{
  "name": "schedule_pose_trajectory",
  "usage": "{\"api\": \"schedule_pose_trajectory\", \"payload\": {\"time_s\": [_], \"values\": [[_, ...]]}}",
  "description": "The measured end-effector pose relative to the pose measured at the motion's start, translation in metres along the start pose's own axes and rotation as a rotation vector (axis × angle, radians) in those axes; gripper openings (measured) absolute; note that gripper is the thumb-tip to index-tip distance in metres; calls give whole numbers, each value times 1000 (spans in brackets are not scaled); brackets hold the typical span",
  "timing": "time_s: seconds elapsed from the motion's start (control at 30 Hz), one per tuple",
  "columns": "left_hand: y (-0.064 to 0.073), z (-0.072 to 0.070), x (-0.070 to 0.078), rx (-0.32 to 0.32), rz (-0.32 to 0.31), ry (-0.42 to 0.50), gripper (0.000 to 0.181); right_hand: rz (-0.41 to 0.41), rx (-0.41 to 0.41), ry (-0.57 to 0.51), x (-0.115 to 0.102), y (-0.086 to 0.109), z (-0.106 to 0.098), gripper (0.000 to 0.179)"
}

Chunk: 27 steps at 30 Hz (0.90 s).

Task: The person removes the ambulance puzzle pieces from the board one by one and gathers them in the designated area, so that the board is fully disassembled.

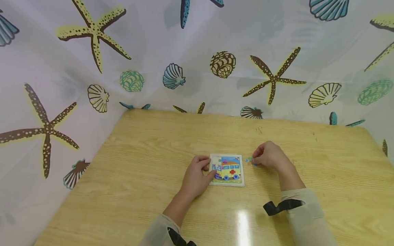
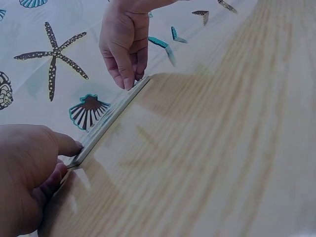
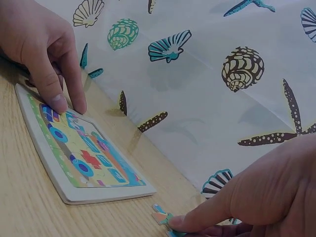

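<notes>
Two-handed, working at a small, square, white-framed picture puzzle [image 1: 229,172], lying flat near the middle of a pale yellow, wood-grained table [image 1: 144,153]. Inside the frame, showing a yellow van with a red cross, blue windows and blue wheels.

Gripping the puzzle at its left edge with the bare left hand [image 1: 194,177], pressing the thumb down over the lower left of the picture and resting the fingers along the frame nearer its upper left corner.

Just beside the frame's right edge, near the upper corner, pinching a small, flat piece of blue, orange and green [image 3: 160,216] with the bare right hand [image 1: 268,155], holding thumb and fingertips close together on it. Covering part of it, so leaving unclear whether more than one is there.

Farther out, wearing pale, long sleeves [image 1: 307,213] with black straps [image 1: 290,204] around both forearms. Between the sleeves, reflecting a bright streak of light off the wood. Behind and at the left, meeting a white sheet [image 1: 197,44] printed with brown, yellow and teal starfish and seashells.
</notes>
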<state>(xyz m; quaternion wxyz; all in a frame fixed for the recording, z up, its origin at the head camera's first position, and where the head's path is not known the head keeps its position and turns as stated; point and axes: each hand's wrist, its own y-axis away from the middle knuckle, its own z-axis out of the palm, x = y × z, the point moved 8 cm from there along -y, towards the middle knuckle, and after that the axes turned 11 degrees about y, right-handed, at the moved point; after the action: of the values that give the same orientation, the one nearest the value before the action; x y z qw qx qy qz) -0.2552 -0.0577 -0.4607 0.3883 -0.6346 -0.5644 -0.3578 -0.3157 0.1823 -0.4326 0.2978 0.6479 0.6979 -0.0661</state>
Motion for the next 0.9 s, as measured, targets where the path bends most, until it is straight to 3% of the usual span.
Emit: {"api": "schedule_pose_trajectory", "payload": {"time_s": [0.17,0.43,0.73,0.9], "values": [[2,7,-3,-19,-9,9,45,1,14,35,2,7,-2,14],[-1,-2,-3,-3,-6,-5,46,-74,19,-19,-22,4,-1,35],[-1,-5,-6,-4,-11,-3,45,-204,9,-23,-57,-1,28,21],[-1,-3,-3,-18,9,-9,46,-242,7,-10,-65,0,38,19]]}}
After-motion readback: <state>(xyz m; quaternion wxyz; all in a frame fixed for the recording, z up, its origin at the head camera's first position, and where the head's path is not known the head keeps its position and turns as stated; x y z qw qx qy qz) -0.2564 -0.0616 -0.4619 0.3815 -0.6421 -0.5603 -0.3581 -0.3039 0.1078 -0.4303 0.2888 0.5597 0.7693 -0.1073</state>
